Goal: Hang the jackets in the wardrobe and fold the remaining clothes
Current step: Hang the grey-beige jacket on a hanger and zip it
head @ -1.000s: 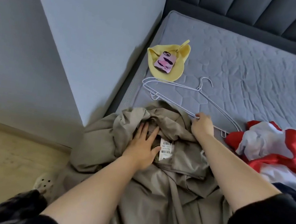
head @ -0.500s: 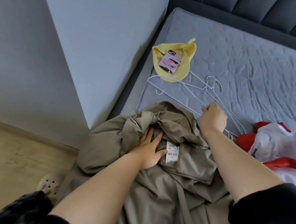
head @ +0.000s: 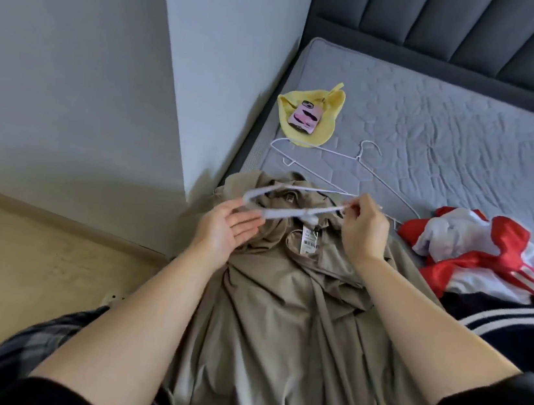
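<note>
The right grip (head: 362, 228) is closed on one end of a thin white plastic hanger (head: 277, 214); the thumb and the fingers pinch it. The hanger looks blurred and is in the air, between the two grips. The left grip (head: 228, 228) is apart, palm up, with its fingers nearly straight under the other end of the hanger; I cannot tell if they touch it. Under both grips lies the long beige coat (head: 277, 322), spread over the edge of the grey quilted mattress (head: 472, 127). Its white paper tag (head: 309, 242) shows between the grips. Beyond the right grip a second white hanger (head: 356, 158) lies flat. To the right of this grip is a crumpled red and white jacket (head: 476, 250).
</note>
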`<control>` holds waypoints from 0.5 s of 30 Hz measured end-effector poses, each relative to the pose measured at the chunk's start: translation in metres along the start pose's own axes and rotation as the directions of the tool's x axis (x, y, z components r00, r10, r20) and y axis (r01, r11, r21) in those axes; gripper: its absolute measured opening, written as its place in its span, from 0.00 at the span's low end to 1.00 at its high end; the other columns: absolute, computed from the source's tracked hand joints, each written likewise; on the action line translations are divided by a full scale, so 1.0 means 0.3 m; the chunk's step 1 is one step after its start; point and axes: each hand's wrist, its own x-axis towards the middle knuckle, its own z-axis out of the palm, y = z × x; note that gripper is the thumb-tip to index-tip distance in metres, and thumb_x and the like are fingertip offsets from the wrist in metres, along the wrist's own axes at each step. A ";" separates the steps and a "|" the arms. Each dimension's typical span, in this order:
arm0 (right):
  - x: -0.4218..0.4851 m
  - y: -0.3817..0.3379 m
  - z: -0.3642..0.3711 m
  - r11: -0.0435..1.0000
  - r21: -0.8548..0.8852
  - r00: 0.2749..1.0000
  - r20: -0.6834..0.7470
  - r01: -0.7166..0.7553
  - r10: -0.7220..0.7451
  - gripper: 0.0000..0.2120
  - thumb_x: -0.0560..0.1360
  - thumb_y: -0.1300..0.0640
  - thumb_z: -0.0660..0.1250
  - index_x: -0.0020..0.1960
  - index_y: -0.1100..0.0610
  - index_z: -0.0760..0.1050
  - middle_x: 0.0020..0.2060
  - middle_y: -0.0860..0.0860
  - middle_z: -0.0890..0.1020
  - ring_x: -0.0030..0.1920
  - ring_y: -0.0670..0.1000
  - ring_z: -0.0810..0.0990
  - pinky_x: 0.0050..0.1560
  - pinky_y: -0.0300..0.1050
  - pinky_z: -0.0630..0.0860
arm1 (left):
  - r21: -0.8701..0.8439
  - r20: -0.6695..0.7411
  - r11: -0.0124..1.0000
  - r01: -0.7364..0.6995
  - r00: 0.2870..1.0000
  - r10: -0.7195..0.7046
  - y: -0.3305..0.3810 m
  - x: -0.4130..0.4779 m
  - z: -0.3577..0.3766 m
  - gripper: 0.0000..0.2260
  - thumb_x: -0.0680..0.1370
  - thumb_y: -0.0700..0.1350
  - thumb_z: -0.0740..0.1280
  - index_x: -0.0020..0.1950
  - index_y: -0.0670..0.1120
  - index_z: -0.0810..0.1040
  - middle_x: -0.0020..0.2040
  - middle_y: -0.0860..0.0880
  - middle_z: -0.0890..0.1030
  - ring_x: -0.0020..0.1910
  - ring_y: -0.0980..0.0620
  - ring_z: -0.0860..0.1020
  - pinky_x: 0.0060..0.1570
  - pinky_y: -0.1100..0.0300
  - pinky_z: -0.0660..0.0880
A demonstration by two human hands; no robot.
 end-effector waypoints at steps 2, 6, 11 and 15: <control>-0.060 -0.002 -0.014 0.995 0.004 0.994 0.043 0.100 -0.100 0.02 0.71 0.70 0.64 0.43 0.66 0.75 0.39 0.61 0.80 0.38 0.64 0.78 0.37 0.53 0.72 | -0.201 0.150 0.954 0.222 0.969 -0.195 0.062 -0.034 -0.046 0.23 0.82 0.57 0.50 0.63 0.41 0.72 0.52 0.36 0.82 0.46 0.40 0.83 0.40 0.52 0.81; -0.145 0.002 -0.031 0.967 -0.002 0.959 0.123 0.256 -0.254 0.04 0.69 0.72 0.67 0.42 0.67 0.76 0.40 0.60 0.79 0.39 0.63 0.79 0.38 0.50 0.73 | 0.427 0.090 0.871 0.241 0.948 -0.306 0.065 -0.127 -0.044 0.13 0.81 0.50 0.60 0.58 0.41 0.72 0.41 0.41 0.84 0.34 0.48 0.83 0.26 0.61 0.78; -0.170 -0.020 -0.016 0.982 0.190 1.000 0.021 0.017 -0.021 0.19 0.70 0.67 0.69 0.60 0.62 0.70 0.57 0.57 0.71 0.50 0.57 0.77 0.49 0.51 0.75 | 0.629 -0.007 0.775 -0.055 0.997 0.076 0.007 -0.162 -0.010 0.11 0.82 0.34 0.52 0.47 0.41 0.72 0.29 0.46 0.66 0.17 0.57 0.60 0.18 0.70 0.55; -0.172 0.001 0.005 0.944 0.155 0.954 -0.029 -0.291 0.299 0.15 0.71 0.59 0.72 0.53 0.59 0.70 0.56 0.56 0.69 0.56 0.59 0.73 0.58 0.49 0.70 | 0.724 0.134 0.603 -0.336 0.925 0.355 0.050 -0.173 -0.003 0.12 0.80 0.34 0.52 0.44 0.45 0.71 0.28 0.49 0.67 0.22 0.56 0.62 0.24 0.63 0.60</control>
